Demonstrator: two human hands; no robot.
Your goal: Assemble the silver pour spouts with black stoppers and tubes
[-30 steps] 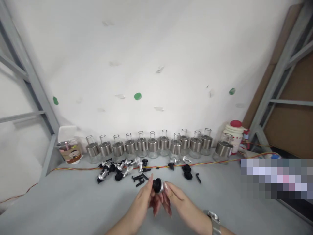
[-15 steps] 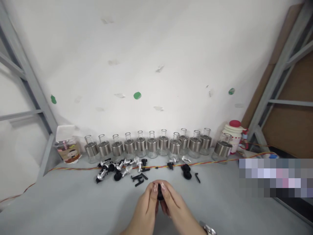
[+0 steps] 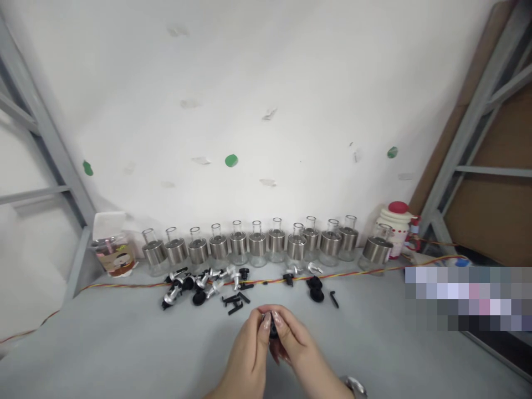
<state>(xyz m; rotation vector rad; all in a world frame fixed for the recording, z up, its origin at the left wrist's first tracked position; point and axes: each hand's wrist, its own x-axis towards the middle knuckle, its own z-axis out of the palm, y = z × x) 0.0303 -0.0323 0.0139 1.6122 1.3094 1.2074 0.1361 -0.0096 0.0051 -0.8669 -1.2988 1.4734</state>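
Between both hands is a small round black plastic part (image 3: 273,331), mostly covered by fingers. My left hand (image 3: 254,346) is closed on its left side, thumb pressed against it. My right hand (image 3: 293,341) grips the other side, its thumb on the face of the part. Beyond the hands lie several black hooked pieces (image 3: 235,308). Farther left is a pile of silver-and-black pourer tops (image 3: 178,288). To the right are black round caps (image 3: 316,295) and a single black hooked piece (image 3: 334,299).
A row of glass bottles with steel sleeves (image 3: 238,244) lines the wall. A plastic tub (image 3: 116,257) stands at the left end, a cream jar with a red lid (image 3: 394,227) at the right. A twisted red-yellow wire (image 3: 344,275) crosses the grey table (image 3: 103,343).
The hands stay together on the black part, with the thumbs and fingers slightly shifted around it. The view has moved a little.
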